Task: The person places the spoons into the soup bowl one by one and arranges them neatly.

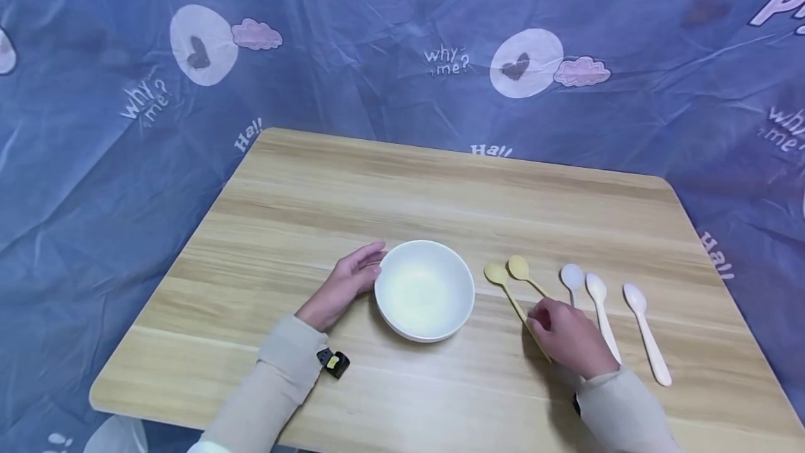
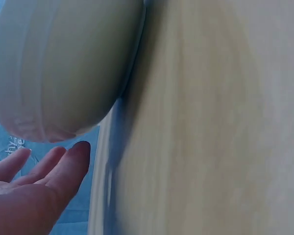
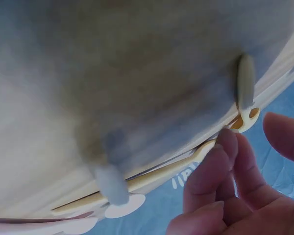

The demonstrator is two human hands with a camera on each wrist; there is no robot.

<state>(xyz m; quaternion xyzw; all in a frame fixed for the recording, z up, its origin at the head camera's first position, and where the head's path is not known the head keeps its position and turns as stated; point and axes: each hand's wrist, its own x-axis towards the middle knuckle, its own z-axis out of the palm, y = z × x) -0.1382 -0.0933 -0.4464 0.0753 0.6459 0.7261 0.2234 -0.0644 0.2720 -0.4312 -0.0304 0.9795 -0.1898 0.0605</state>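
With the left hand's [image 1: 342,285] fingers loosely apart beside the white bowl [image 1: 425,291] and the right hand's [image 1: 571,336] thumb parted from its curled fingers by the yellow spoons [image 1: 496,274] on the table [image 1: 314,180], I'd pinch just one, sparing its neighbour.

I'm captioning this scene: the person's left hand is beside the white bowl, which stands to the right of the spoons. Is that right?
Not quite: the head view shows the white bowl to the left of the spoons. The person's left hand is beside it, as you say.
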